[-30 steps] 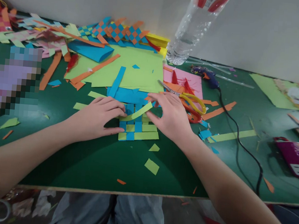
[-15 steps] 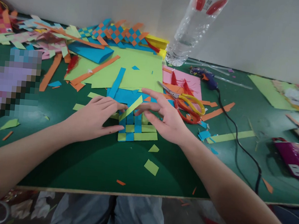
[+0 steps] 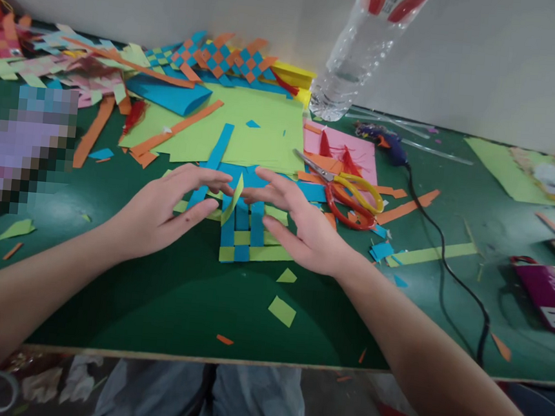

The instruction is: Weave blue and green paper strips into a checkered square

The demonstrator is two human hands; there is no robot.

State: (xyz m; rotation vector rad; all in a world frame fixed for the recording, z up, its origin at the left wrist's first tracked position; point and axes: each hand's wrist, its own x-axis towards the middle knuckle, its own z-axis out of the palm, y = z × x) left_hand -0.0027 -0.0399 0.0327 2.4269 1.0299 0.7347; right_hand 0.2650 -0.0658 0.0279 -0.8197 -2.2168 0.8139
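A woven piece of blue and light-green paper strips point(image 3: 243, 237) lies flat on the table between my hands. One light-green strip point(image 3: 232, 203) rises from it, bent upward and standing nearly on edge. To its left is my left hand point(image 3: 173, 208), fingers stretched out and thumb apart, with the fingertips close beside the strip. My right hand point(image 3: 300, 226) reaches in from the other side, its fingers extended and spread from the thumb over the weave. Whether either hand's fingertips touch the strip I cannot tell. My hands hide part of the weave's far side.
Red-and-yellow-handled scissors point(image 3: 354, 192) lie right of the weave. Behind are light-green sheets point(image 3: 251, 115), finished woven pieces point(image 3: 217, 57) and a clear bottle point(image 3: 348, 65). A glue gun point(image 3: 383, 143) trails a black cord point(image 3: 442, 248). A purple case point(image 3: 545, 293) sits far right.
The light-green strip has gone from leaning rightward to standing more upright. My left hand has drawn back slightly left, its thumb lifting off the weave. My right hand has shifted a little.
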